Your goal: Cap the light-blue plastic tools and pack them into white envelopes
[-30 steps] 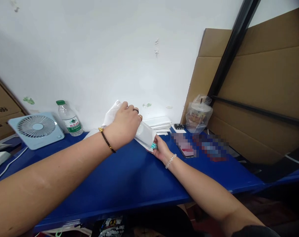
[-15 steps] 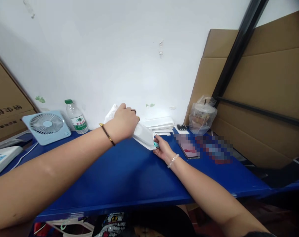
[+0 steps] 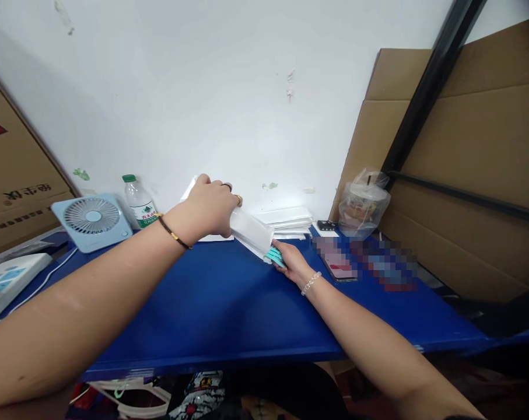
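My left hand (image 3: 214, 207) is closed around the upper part of a long white paper sleeve (image 3: 252, 234), which slants down to the right above the table. At the sleeve's lower right end, several turquoise strips (image 3: 275, 256) stick out of its opening. My right hand (image 3: 290, 261) has its fingers closed on those strips, close to the sleeve's mouth. What the strips are cannot be made out, as their far ends are hidden inside the sleeve. Behind the sleeve, a stack of white paper sleeves (image 3: 290, 220) lies against the wall.
On the blue table (image 3: 194, 315), a light-blue fan (image 3: 93, 217) and a water bottle (image 3: 138, 201) stand left. A phone (image 3: 336, 262), a blurred red-and-blue item (image 3: 384, 265) and a bagged drink cup (image 3: 364, 204) are right. Cardboard (image 3: 483, 146) and a black metal post (image 3: 434, 81) border the right.
More of the turquoise strips now shows outside the sleeve's lower end. My left hand has shifted slightly left along the sleeve, and the view has shifted a little.
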The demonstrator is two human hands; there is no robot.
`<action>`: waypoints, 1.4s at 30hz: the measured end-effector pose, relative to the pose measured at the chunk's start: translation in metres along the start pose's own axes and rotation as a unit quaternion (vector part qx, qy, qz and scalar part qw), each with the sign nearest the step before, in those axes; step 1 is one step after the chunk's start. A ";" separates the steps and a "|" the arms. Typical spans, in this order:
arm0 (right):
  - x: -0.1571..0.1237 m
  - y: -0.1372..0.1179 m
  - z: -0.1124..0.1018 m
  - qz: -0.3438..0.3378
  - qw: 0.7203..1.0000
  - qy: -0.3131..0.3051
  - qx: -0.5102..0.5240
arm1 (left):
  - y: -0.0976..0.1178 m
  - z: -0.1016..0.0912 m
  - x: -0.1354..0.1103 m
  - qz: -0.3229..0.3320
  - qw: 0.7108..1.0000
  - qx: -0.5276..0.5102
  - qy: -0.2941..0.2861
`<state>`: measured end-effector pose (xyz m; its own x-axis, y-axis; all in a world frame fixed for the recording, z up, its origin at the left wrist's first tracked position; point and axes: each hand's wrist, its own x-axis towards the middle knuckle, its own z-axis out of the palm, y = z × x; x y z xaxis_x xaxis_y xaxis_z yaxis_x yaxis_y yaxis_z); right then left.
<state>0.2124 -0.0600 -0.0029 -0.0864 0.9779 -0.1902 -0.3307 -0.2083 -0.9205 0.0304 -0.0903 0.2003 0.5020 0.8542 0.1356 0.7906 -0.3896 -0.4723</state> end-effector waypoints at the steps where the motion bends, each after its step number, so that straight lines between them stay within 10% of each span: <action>1: 0.000 0.000 -0.001 -0.013 1.000 -0.003 -0.022 | -0.004 0.002 -0.002 -0.004 1.000 -0.004 -0.004; 5: 0.004 -0.001 -0.012 -0.111 0.977 0.041 -0.177 | -0.022 0.013 -0.011 -0.012 0.999 -0.002 -0.038; 10: 0.009 -0.004 -0.032 -0.187 0.873 0.101 -0.439 | -0.054 0.042 -0.021 -0.031 0.998 0.020 -0.057; 22: -0.004 0.007 -0.015 -0.277 0.703 0.052 -0.653 | -0.109 0.080 -0.070 -0.018 0.989 -0.142 0.024; 29: -0.009 -0.003 -0.012 -0.305 0.737 0.037 -0.602 | -0.091 0.127 -0.086 0.030 0.925 -0.378 0.037; 34: -0.034 -0.026 0.004 -0.411 0.830 0.000 -0.377 | -0.066 0.145 -0.065 -0.054 0.942 -0.325 0.063; 42: -0.031 -0.018 0.011 -0.310 0.840 -0.063 -0.442 | -0.016 0.145 -0.040 -0.058 0.957 -0.242 0.146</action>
<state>0.2101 -0.0871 0.0232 -0.2716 0.8727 0.4057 0.4725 0.4882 -0.7338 -0.0533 -0.0684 0.0760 0.4216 0.7961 0.4341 0.8815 -0.4721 0.0096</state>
